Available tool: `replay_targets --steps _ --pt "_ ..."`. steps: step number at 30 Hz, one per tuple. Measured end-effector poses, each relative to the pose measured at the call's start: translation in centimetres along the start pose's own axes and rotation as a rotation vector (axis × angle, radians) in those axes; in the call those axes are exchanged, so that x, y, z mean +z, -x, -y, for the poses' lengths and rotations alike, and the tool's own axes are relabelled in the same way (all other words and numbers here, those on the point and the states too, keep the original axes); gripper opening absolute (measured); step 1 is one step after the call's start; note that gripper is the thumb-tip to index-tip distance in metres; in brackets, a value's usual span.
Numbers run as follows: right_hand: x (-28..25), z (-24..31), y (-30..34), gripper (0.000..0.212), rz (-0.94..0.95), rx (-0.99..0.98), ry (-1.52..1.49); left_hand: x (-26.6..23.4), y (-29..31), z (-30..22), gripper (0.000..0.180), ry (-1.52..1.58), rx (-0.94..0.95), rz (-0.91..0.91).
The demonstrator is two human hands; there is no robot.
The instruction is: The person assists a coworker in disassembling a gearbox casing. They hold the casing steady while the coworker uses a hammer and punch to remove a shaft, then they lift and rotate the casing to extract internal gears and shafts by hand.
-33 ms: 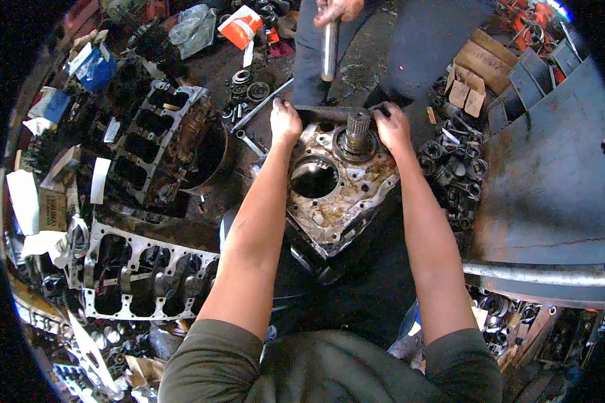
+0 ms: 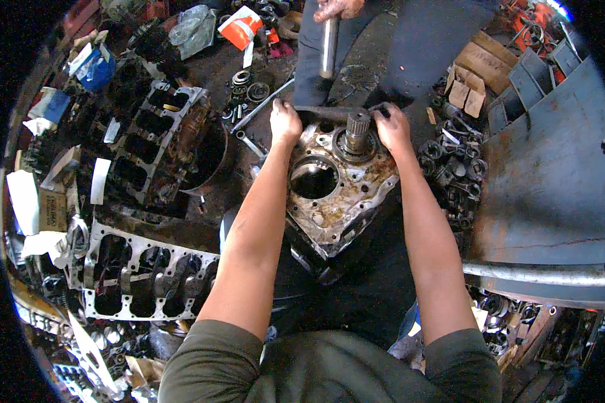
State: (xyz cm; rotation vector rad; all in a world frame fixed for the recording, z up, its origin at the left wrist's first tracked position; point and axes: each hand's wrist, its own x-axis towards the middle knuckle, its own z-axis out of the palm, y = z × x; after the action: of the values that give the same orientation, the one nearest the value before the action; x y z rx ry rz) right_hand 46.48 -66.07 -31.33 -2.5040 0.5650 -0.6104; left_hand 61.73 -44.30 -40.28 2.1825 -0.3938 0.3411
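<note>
A greasy metal gearbox housing (image 2: 329, 218) stands in front of me, between my forearms. A splined shaft (image 2: 358, 127) sticks up from a bearing near its far right corner, and a large round bore opens to the left of that. My left hand (image 2: 286, 123) is closed on the far left corner of the housing. On the far right corner, close to the shaft, my right hand (image 2: 392, 125) grips the edge. The fingertips of both hands are hidden behind that far edge. Beyond it, a co-worker's hand (image 2: 339, 8) holds a thick metal bar (image 2: 328, 48) pointing down.
Engine blocks (image 2: 156, 138) and a flat-faced block (image 2: 124, 314) lie to the left. A wrench (image 2: 250, 143), a long bar (image 2: 265, 105) and bearings (image 2: 242, 78) are on the floor beyond my left hand. Connecting rods (image 2: 454, 168) pile up beside a grey metal panel (image 2: 544, 181) at right.
The co-worker's hand and the metal bar have shifted slightly up and away from the housing. My hands and the housing stay where they were.
</note>
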Motion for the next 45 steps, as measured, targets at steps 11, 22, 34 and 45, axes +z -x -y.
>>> replay_targets --steps 11,22,34,45 --pt "-0.8 1.3 -0.2 0.034 0.014 0.039 -0.101 -1.9 -0.6 -2.3 0.043 0.131 -0.151 0.123" --pt "-0.8 1.5 0.1 0.029 0.022 -0.14 -0.049 -3.2 0.1 -3.8 0.039 0.22 -0.229 -0.012" --pt "-0.2 0.2 -0.2 0.025 0.1 -0.142 -0.165 -16.2 18.8 -2.7 0.025 0.701 -0.672 -0.61" --pt "-0.2 0.6 0.0 0.025 0.092 -0.068 -0.157 0.9 16.7 -2.0 0.073 0.782 -0.221 -0.021"
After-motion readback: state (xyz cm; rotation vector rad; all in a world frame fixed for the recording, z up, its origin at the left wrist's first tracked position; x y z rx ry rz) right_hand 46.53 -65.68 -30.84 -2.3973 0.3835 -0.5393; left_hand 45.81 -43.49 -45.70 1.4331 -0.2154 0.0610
